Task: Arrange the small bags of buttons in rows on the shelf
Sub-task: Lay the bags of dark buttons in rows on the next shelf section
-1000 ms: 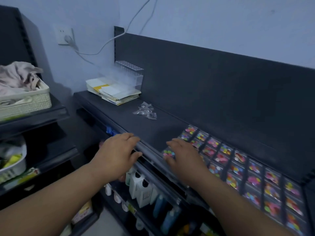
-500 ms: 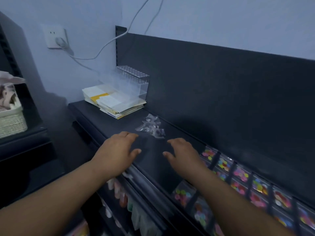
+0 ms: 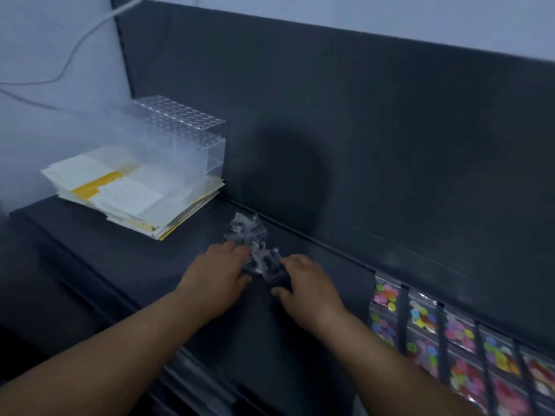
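Note:
A loose heap of small clear bags (image 3: 247, 232) lies on the black shelf (image 3: 150, 259) near the back panel. My left hand (image 3: 216, 273) rests on the heap's near left side, fingers touching the bags. My right hand (image 3: 303, 283) is at the heap's near right side, fingertips on the bags. Whether either hand grips a bag is blurred. At the right, small bags of coloured buttons (image 3: 456, 334) lie in neat rows on the shelf.
A stack of white and yellow papers (image 3: 129, 193) sits at the shelf's left end, with a clear perforated acrylic box (image 3: 180, 136) on top. A dark back panel (image 3: 360, 130) rises behind the shelf. A white cable (image 3: 75, 52) hangs on the wall.
Both hands moved forward from the shelf's front edge to the heap of clear bags and now touch it. The view shifted closer and to the left.

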